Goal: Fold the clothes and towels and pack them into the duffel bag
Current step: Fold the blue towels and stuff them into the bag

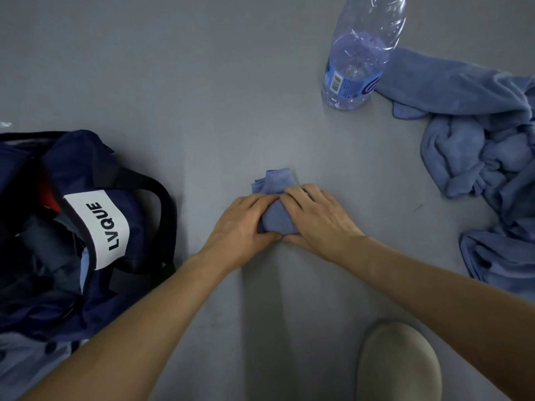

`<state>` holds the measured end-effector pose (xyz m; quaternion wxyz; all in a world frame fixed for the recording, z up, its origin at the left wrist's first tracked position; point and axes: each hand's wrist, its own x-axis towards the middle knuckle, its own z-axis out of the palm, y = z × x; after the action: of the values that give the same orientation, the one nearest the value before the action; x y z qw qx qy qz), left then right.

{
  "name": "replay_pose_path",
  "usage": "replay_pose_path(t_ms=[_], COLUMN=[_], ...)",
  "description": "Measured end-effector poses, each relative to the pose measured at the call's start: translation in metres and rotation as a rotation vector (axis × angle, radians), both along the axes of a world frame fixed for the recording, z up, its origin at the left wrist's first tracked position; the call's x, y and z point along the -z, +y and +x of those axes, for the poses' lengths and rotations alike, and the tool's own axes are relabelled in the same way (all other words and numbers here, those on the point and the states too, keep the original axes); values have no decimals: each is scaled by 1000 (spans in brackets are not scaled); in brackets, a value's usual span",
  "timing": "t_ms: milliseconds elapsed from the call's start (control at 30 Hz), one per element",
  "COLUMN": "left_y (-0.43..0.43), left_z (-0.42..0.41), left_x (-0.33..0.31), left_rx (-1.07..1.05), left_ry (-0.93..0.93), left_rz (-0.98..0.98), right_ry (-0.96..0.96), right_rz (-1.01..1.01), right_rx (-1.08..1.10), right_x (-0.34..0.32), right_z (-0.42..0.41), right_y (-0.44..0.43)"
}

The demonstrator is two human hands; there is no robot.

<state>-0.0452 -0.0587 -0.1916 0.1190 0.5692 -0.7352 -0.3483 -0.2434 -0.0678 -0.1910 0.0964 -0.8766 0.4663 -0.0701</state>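
Note:
A small blue cloth (pixel 275 180), folded into a tight bundle, lies on the grey floor at the centre. My left hand (pixel 241 224) grips its left side with the thumb under its near edge. My right hand (pixel 314 218) grips its right side, fingers curled over the top. The far end of the cloth sticks out beyond my fingers. A navy duffel bag (pixel 127 287) with a white LVQUE label stands open at the left, with dark and red items inside. Crumpled blue towels (pixel 474 151) lie in a heap at the right.
A clear plastic water bottle (pixel 359 53) stands upright at the back, touching the towel heap's left edge. A beige shoe (pixel 399 363) sits at the lower right. Light blue fabric (pixel 26 357) lies at the lower left beside the bag.

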Motion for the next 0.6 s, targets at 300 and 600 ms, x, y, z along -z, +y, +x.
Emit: replay_pose_path(t_ms=[300, 600], left_y=[16, 7], left_z=[-20, 89], left_x=[-55, -228], left_rx=[-769, -643], left_ry=[701, 676], left_rz=[538, 442], right_ry=[-708, -1081], right_rz=[896, 1277], right_rx=[525, 170], right_x=[-48, -179], right_z=[23, 104], right_y=[-19, -43])
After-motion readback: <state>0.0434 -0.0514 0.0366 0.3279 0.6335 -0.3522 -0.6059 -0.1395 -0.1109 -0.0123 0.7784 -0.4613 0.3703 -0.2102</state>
